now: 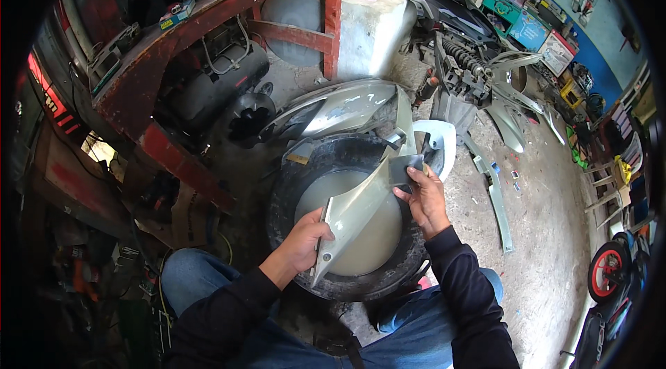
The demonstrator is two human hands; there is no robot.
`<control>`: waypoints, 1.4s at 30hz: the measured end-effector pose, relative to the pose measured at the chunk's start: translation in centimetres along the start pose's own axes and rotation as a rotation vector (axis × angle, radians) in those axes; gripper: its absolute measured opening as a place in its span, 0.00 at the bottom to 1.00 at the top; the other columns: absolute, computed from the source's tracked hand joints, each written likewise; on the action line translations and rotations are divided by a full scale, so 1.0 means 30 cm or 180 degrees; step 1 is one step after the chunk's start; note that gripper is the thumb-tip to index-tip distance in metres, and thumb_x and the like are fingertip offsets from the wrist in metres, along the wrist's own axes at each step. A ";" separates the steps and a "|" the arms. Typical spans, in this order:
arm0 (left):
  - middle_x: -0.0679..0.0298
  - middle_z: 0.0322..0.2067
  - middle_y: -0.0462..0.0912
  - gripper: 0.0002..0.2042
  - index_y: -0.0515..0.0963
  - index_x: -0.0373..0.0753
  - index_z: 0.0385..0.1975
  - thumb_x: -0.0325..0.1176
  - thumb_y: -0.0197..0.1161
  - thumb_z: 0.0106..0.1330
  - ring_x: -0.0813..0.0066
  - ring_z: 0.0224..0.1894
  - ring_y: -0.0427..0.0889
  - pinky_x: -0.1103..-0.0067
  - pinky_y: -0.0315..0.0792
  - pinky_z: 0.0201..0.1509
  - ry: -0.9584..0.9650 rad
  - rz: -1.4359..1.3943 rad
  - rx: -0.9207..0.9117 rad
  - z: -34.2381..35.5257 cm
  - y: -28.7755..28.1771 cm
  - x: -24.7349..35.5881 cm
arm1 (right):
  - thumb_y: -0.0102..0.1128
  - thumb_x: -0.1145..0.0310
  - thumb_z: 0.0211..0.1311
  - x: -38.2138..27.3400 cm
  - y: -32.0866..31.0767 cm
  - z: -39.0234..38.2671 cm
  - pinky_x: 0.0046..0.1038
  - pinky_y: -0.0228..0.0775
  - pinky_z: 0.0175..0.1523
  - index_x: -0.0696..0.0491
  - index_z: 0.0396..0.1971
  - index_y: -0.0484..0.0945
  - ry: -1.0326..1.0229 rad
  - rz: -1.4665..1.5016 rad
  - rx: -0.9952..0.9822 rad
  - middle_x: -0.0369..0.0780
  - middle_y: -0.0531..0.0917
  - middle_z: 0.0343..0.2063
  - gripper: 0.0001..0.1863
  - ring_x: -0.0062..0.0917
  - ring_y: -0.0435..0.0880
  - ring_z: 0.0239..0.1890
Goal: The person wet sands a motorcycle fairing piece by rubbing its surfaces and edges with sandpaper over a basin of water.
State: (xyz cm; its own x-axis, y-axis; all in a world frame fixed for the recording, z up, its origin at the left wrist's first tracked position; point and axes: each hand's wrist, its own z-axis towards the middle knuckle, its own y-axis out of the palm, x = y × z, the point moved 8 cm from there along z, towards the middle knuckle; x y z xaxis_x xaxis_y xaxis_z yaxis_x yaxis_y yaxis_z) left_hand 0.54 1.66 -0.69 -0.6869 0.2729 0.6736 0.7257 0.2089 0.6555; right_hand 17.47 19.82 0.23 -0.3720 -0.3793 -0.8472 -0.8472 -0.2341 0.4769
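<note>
A long grey curved plastic body panel (361,199) lies across a black tyre basin (291,175) filled with cloudy water (378,237). My left hand (305,241) grips the panel's near, pointed end. My right hand (424,195) presses a small dark grey sanding sheet (404,168) against the panel's upper right part. Both sleeves are black, and my knees in blue jeans flank the basin.
Another silver fairing (340,109) leans behind the basin. A rusty red metal frame (173,43) with a compressor stands left. A stripped scooter (458,43) with loose grey panels (496,195) stands right on the concrete floor. A red-rimmed wheel (610,268) sits far right.
</note>
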 end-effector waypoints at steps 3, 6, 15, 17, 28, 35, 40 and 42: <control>0.57 0.48 0.81 0.27 0.71 0.31 0.58 0.18 0.51 0.52 0.68 0.49 0.83 0.72 0.77 0.57 0.0006 0.0002 -0.0021 0.004 -0.003 -0.001 | 0.60 0.75 0.65 -0.007 0.012 0.003 0.31 0.82 0.43 0.54 0.49 0.77 -0.0101 0.0053 -0.0046 0.37 0.83 0.43 0.13 0.23 0.83 0.43; 0.56 0.51 0.82 0.32 0.70 0.31 0.61 0.17 0.51 0.49 0.68 0.52 0.84 0.72 0.77 0.60 -0.0048 0.0056 -0.0071 0.013 -0.022 -0.012 | 0.57 0.80 0.64 -0.026 0.018 0.010 0.31 0.82 0.45 0.57 0.49 0.75 -0.0757 -0.0624 0.0060 0.39 0.83 0.42 0.14 0.25 0.84 0.43; 0.56 0.52 0.81 0.33 0.69 0.31 0.62 0.17 0.50 0.48 0.66 0.52 0.84 0.70 0.77 0.61 -0.0006 -0.0140 -0.0128 0.015 -0.033 -0.009 | 0.54 0.91 0.43 0.001 0.349 -0.322 0.38 0.73 0.63 0.57 0.51 0.81 -0.3093 -0.3403 -0.2083 0.47 0.83 0.52 0.31 0.45 0.81 0.57; 0.55 0.52 0.81 0.33 0.69 0.31 0.62 0.17 0.50 0.48 0.66 0.52 0.84 0.70 0.77 0.61 -0.0006 -0.0161 -0.0109 0.008 -0.027 -0.005 | 0.56 0.89 0.44 0.033 0.364 -0.351 0.39 0.70 0.65 0.56 0.54 0.81 -0.2851 -0.3741 -0.2399 0.45 0.81 0.57 0.31 0.44 0.77 0.62; 0.55 0.51 0.81 0.32 0.68 0.33 0.63 0.17 0.48 0.51 0.66 0.51 0.84 0.71 0.78 0.58 0.0006 -0.0192 -0.0066 0.010 -0.036 -0.005 | 0.60 0.79 0.54 0.069 0.325 -0.330 0.42 0.64 0.69 0.55 0.60 0.76 -0.2794 -0.4105 -0.2015 0.46 0.78 0.61 0.29 0.41 0.74 0.64; 0.54 0.50 0.82 0.33 0.70 0.31 0.61 0.17 0.50 0.47 0.65 0.50 0.85 0.70 0.78 0.59 -0.0044 -0.0063 0.0094 0.005 -0.066 0.002 | 0.56 0.78 0.65 0.084 0.240 -0.187 0.40 0.63 0.70 0.59 0.53 0.80 -0.2618 -0.3611 -0.1324 0.52 0.81 0.56 0.16 0.47 0.76 0.64; 0.58 0.46 0.81 0.29 0.72 0.32 0.58 0.17 0.49 0.50 0.68 0.46 0.83 0.73 0.79 0.53 -0.0062 0.0055 0.0116 -0.006 -0.033 0.011 | 0.54 0.75 0.66 0.014 0.183 -0.057 0.42 0.60 0.72 0.57 0.56 0.79 -0.2378 -0.3985 -0.0895 0.50 0.79 0.59 0.19 0.45 0.74 0.66; 0.58 0.46 0.81 0.29 0.72 0.32 0.58 0.17 0.48 0.50 0.68 0.46 0.83 0.72 0.79 0.54 -0.0080 0.0034 0.0060 0.003 -0.034 0.018 | 0.53 0.75 0.67 0.048 0.206 -0.133 0.43 0.58 0.73 0.56 0.57 0.79 -0.2551 -0.3977 -0.1176 0.49 0.79 0.60 0.19 0.44 0.73 0.67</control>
State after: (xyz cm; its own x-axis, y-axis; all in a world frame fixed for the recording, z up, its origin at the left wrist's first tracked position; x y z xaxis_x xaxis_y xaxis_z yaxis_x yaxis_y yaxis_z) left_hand -0.57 1.68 -1.04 -0.6780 0.2988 0.6715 0.7338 0.2234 0.6415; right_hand 13.22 14.26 2.88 0.2823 0.7638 -0.5805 -0.6706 -0.2756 -0.6887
